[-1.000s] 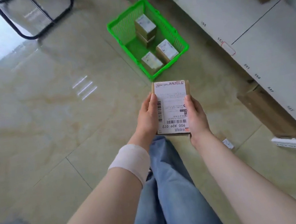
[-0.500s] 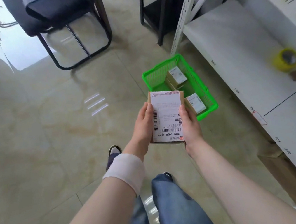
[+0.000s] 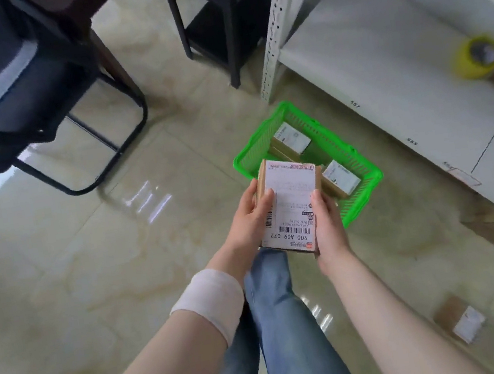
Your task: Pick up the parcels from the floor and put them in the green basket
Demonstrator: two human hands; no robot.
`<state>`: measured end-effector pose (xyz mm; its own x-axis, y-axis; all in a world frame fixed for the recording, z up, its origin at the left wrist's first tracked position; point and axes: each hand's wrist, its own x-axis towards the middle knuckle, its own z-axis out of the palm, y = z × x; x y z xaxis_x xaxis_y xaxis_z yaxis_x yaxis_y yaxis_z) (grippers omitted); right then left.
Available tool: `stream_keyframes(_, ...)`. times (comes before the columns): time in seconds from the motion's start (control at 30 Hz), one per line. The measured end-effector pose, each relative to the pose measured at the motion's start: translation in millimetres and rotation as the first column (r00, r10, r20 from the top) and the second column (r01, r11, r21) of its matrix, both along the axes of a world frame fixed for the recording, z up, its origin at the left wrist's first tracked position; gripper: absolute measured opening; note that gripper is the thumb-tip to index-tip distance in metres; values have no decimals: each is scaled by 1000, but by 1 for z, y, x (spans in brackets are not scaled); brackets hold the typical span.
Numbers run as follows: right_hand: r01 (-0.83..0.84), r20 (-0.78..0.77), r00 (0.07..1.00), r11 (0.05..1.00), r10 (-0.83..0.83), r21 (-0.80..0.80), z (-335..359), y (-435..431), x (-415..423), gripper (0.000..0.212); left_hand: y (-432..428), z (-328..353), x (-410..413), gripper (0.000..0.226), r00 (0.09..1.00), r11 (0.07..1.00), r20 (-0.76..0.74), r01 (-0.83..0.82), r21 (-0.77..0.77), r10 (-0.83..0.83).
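I hold a brown cardboard parcel (image 3: 290,204) with a white shipping label facing up, in front of me. My left hand (image 3: 246,222) grips its left edge and my right hand (image 3: 328,225) grips its right edge. Just beyond and to the right stands the green basket (image 3: 357,206) on the floor, partly hidden by the held parcel. Inside it lie a labelled parcel at the far end (image 3: 291,139) and another near the right wall (image 3: 340,178). One more small parcel (image 3: 459,319) lies on the floor at the lower right.
White numbered shelving (image 3: 395,50) runs along the right, with a yellow tape roll (image 3: 477,56) on it. A black chair (image 3: 14,94) stands at the upper left and a black rack (image 3: 212,14) behind the basket. My jeans-clad legs (image 3: 281,327) are below the parcel.
The view has moved closer to the basket and shelving. The parcel stays in both hands, now overlapping the basket's near left part. A small parcel has come into view at the lower right.
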<state>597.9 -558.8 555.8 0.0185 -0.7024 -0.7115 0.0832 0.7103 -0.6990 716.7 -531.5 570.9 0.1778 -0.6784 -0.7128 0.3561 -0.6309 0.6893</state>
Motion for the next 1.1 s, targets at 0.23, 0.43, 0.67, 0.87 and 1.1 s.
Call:
stream_keyframes(0.23, 96, -7, 995, 988, -96, 121, -59, -63, -14, 28, -87, -55, 5, 58, 979, 976, -22, 205, 78, -204)
stream_keyframes(0.43, 165, -26, 986, 969, -163, 183, -178, -110, -17, 39, -146, -183, 2, 66, 947, 935, -2, 317, 160, -321)
stream_keyframes(0.67, 246, -41, 969, 944, -243, 219, -372, -154, -6, 36, -200, -375, 14, 57, 835, 808, 41, 518, 279, -549)
stream_keyframes(0.87, 338, -17, 939, 916, -342, 216, -468, -165, -4, 46, -220, -470, 10, 58, 779, 763, 49, 597, 247, -625)
stream_keyframes(1.1, 293, 7, 953, 926, -303, 240, -504, -161, 1, 49, -235, -515, 7, 68, 776, 749, 71, 576, 327, -627)
